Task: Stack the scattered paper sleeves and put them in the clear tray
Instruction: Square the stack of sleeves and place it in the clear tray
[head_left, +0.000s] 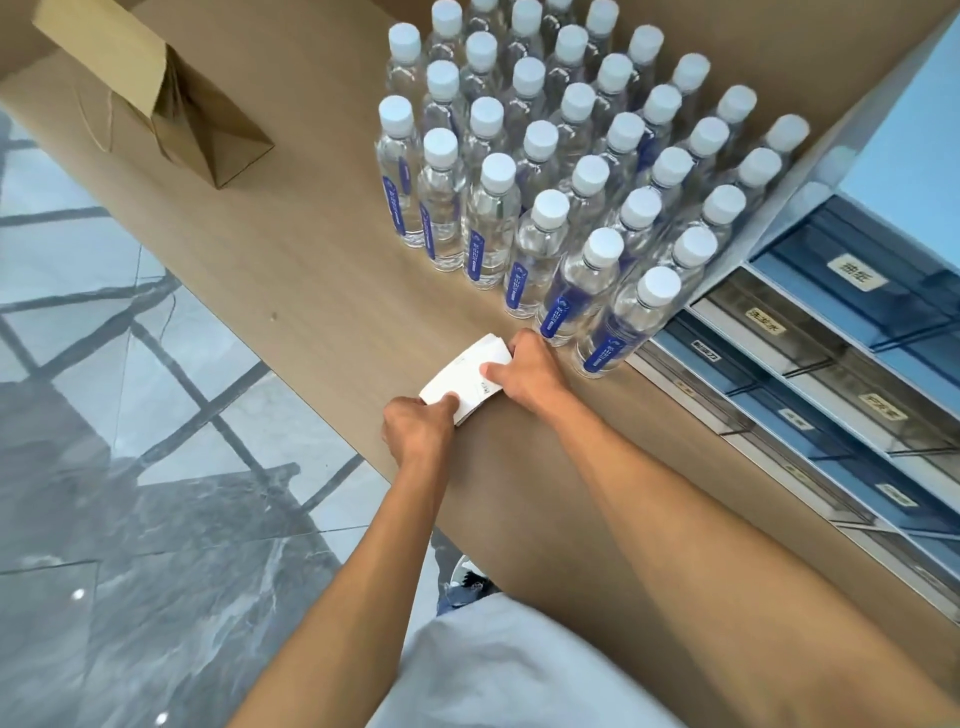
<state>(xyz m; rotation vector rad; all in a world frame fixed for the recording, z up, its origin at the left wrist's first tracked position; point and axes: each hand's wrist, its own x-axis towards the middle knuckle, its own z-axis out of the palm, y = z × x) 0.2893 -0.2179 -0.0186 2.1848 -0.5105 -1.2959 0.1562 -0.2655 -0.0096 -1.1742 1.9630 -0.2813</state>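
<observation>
The stack of paper sleeves (465, 375) lies flat on the wooden table (311, 270), near its front edge and just in front of the nearest water bottles (545, 171). Its long axis runs diagonally, from the near-left corner up toward the far-right. Both hands close on it from opposite ends: the left hand (418, 428) pinches the near-left end, thumb on top and fingers under the edge, and the right hand (530, 371) clamps the far-right end, thumb lying across the top face. The sleeves look gathered into 1 squared pile, though how many there are cannot be told.

The clear trays (810, 395) sit to the right, a stepped row of labelled transparent bins against the table's right side. The right hand is the nearer of the 2 to them, so the carry most likely goes rightward, past the front bottle (621, 332), which stands just beside that hand. The labels are too blurred to read, and no contents can be made out in the bins.

A folded brown paper bag (171, 98) lies at the far left of the table, well apart from the work.
</observation>
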